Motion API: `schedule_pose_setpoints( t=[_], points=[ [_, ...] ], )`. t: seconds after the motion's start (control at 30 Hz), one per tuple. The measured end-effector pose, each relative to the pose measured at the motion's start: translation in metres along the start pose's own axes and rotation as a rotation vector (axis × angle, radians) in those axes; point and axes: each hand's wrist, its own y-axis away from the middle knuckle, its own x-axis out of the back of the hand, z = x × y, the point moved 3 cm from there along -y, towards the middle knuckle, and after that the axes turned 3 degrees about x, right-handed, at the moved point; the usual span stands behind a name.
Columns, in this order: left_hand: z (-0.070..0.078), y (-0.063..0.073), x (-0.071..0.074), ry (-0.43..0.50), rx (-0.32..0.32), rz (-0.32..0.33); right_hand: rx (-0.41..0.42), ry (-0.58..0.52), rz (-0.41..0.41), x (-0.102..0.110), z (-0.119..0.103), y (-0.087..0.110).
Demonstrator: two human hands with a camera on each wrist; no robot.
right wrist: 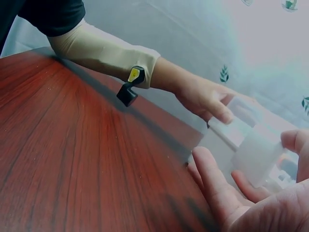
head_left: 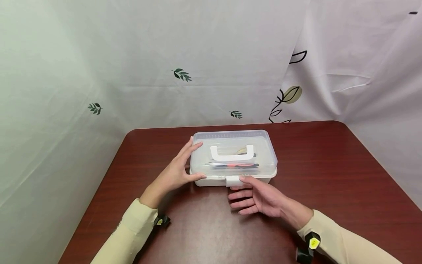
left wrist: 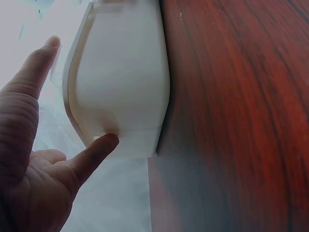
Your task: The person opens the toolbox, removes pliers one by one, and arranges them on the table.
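Note:
A storage box [head_left: 201, 182] with a white base and a clear lid [head_left: 199, 159] stands on the table, its lid down. Through the lid show dark and orange-red items, blurred by the plastic. My left hand [head_left: 176, 171] spans the box's left end with fingers spread and fairly straight, thumb along the front rim. One of its fingers [left wrist: 104, 145] touches the end wall in the left wrist view. At the front, my right hand [head_left: 263, 198] pinches the white latch [head_left: 233, 181], thumb above and index finger below. The other right fingers extend in front of the box.
A white carrying handle [head_left: 232, 157] lies flat on the lid. Around the box runs the dark red wooden table [head_left: 323, 165]. Behind and beside it hangs a pale curtain [head_left: 138, 55] with leaf prints. Small black devices [head_left: 311, 242] sit on both wrists.

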Motion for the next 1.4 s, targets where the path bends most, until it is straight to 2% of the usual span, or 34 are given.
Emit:
schedule_pose_setpoints(
  t=[0.33,0.57,1.13,1.23,1.4],
  points=[
    [0.003,0.0,0.0,0.001,-0.022,0.004,-0.003,-0.018,-0.026,0.003,0.006,0.004],
    [0.001,0.0,0.0,0.0,0.003,-0.002,-0.003,0.015,-0.023,0.007,0.011,0.004],
    [0.002,0.002,0.0,0.015,0.002,0.003,0.004,0.069,-0.055,0.017,0.021,0.006],
    [0.003,0.002,0.0,-0.02,-0.008,0.013,-0.001,0.066,-0.082,0.023,0.019,0.012],
    [0.002,0.002,0.0,-0.017,-0.006,0.01,-0.014,0.056,-0.188,0.036,0.012,0.027]
  ],
)
